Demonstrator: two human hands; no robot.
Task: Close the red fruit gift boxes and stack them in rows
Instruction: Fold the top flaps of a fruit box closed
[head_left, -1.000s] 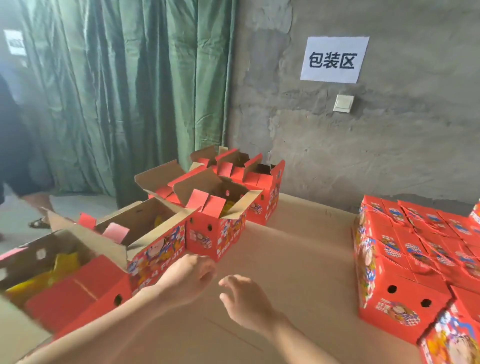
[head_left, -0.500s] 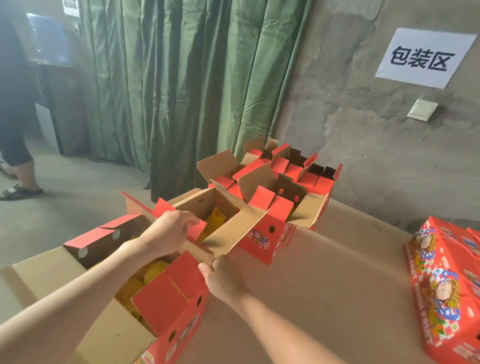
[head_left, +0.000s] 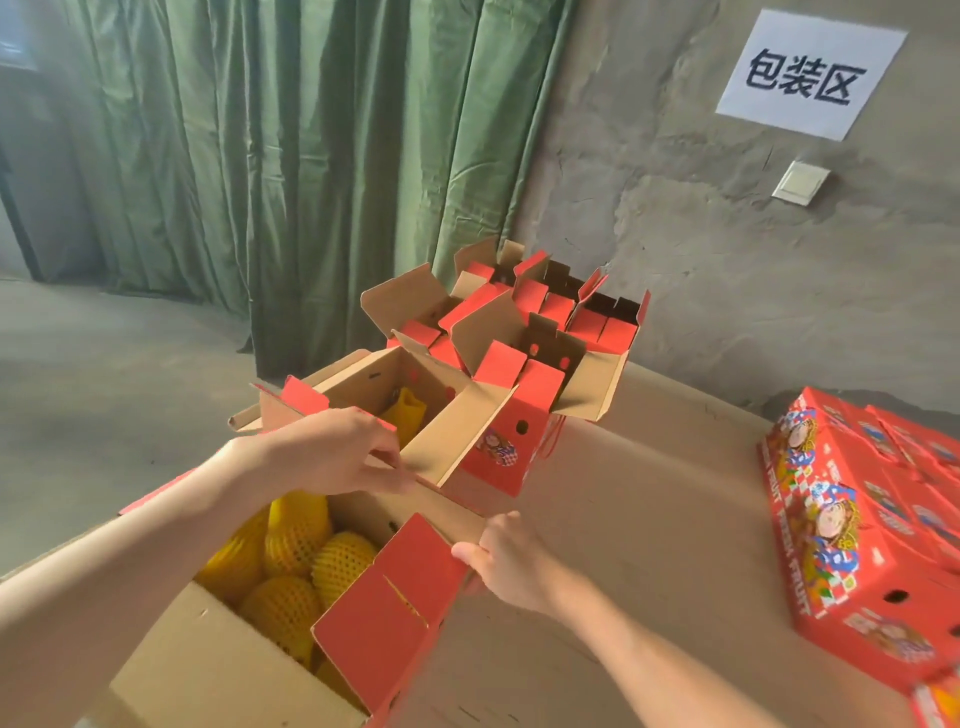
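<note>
- Far left: green curtain (head_left: 291, 156) hanging down to the grey concrete floor (head_left: 104, 389).
- Near left: open box (head_left: 218, 670) at the table's near edge, flaps up, filled with fruit (head_left: 291, 561) in yellow foam netting.
- Over that box's far end: left hand (head_left: 332, 452), fingers curled, pinching the edge of a brown cardboard flap (head_left: 457, 441). Hard to tell whether it belongs to this box or the next.
- On the near box's right side: red flap (head_left: 384, 603), tilted up and outward.
- Just right of it: right hand (head_left: 506, 564), fingers wrapped over the top of the box's right wall, touching the upper corner of that flap.
- Centre, farther off: second open box (head_left: 363, 389) with yellow netting inside.
- Behind it, against the wall: more open boxes (head_left: 545, 322), flaps raised.
- Centre to right: table (head_left: 649, 519) covered in brown cardboard.
- Right: closed red boxes (head_left: 841, 519) packed touching in rows, well apart from the open ones.
- Far right, on the concrete wall: white paper sign (head_left: 810, 73) with 3 black characters, and a white switch (head_left: 800, 182) below it.
</note>
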